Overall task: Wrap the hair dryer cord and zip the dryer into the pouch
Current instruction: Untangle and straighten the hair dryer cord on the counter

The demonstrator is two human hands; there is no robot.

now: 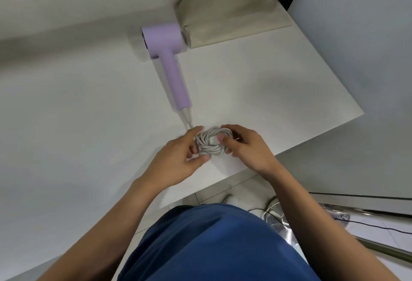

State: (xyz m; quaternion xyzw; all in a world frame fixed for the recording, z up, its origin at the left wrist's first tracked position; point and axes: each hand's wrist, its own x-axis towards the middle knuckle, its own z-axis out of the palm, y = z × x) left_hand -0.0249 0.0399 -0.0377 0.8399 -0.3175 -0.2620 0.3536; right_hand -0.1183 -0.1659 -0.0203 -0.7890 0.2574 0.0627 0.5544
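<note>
1. Nearest the person, both hands meet over the cord bundle [210, 141] close to the near edge of the white table [278, 93]. The left hand [180, 158] pinches the bundle's left side, thumb below and fingers curled round the loops. The right hand [244, 147] closes on its right side, with the thumb pressed on the pale plug body at the middle.
2. The cord looks wound into a tight, roundish knot of grey-white loops, resting on or just above the tabletop; which, I cannot tell.
3. A short straight run of cord leaves the bundle at its far-left side, just past the left fingertips, and enters the foot of the hair dryer [169, 57].
4. The dryer lies flat beyond the hands; its lilac handle runs away and to the left, ending in a short barrel head. The left hand is the nearer one to the handle.
5. Farthest, touching the dryer's head on its right side, lies the beige fabric pouch [227, 13], puffed and wrinkled. Its zip is not visible.
6. Judging by this, wrapping is nearly done; next the dryer must travel away and rightward to the pouch.
</note>
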